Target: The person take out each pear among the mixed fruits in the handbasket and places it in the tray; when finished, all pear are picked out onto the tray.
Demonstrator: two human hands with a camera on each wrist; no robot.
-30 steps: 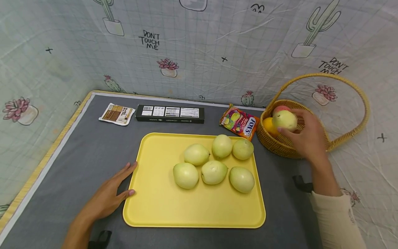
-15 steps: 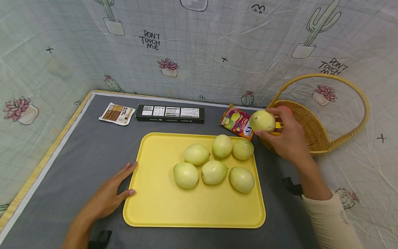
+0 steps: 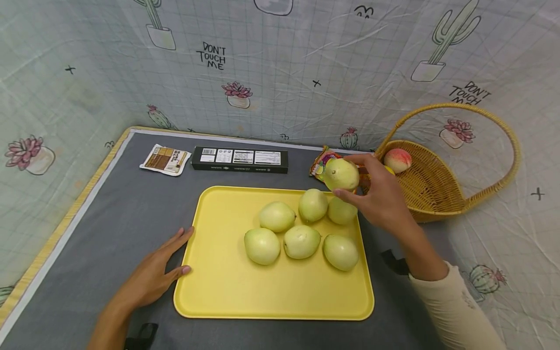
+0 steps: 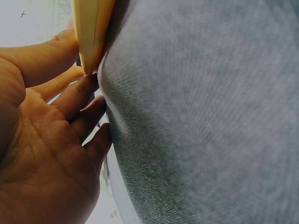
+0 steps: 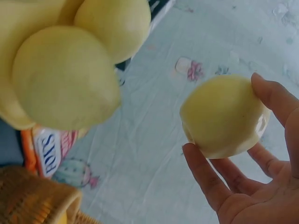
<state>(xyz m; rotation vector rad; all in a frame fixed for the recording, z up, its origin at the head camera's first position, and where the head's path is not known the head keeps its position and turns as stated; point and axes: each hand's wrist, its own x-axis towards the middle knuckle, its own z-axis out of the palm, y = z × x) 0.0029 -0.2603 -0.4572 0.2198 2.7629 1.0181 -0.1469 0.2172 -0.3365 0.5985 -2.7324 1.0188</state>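
In the head view my right hand (image 3: 379, 195) holds a pale green pear (image 3: 341, 174) between thumb and fingers, raised above the far right corner of the yellow tray (image 3: 227, 291). The right wrist view shows the held pear (image 5: 225, 116) with the thumb on one side and fingertips on the other. Several similar pears (image 3: 302, 242) lie on the tray's middle and right part. My left hand (image 3: 150, 274) rests at the tray's left edge, its thumb and fingertips touching the rim. In the left wrist view the left hand (image 4: 51, 130) has its fingers extended against the tray edge (image 4: 92, 37).
A wicker basket (image 3: 430, 194) with a tall handle stands at the right, holding a peach (image 3: 397, 160) and a partly hidden yellow fruit (image 3: 389, 169). Behind the tray lie a candy bag (image 3: 321, 160), a black box (image 3: 239, 160) and a brown-and-white packet (image 3: 165, 160).
My right hand has carried the pear leftward out of the basket, past its rim, to the tray's far right corner. The left hand has stayed at the tray edge.
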